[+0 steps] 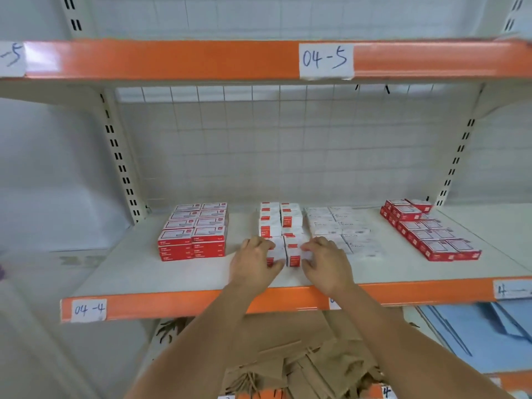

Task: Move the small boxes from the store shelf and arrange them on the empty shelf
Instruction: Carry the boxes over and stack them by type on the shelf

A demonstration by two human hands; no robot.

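Both my hands reach onto the white shelf [149,272] labelled 04-4. My left hand [254,262] grips the left side of the front white-and-red small boxes [292,250], thumb at the front. My right hand [326,262] grips their right side. These boxes are the near end of a two-wide row of white-and-red boxes [280,217] running back along the shelf's middle. A red stack of boxes [195,230] stands to the left. Flat white boxes [338,226] lie just right of my right hand, partly hidden by it.
A long block of red boxes [429,231] runs along the right of the shelf. A wire grid backs the shelf. The orange-edged shelf above [172,59] carries a 04-5 label. Below are brown paper bags [302,361] and blue sheets [475,326].
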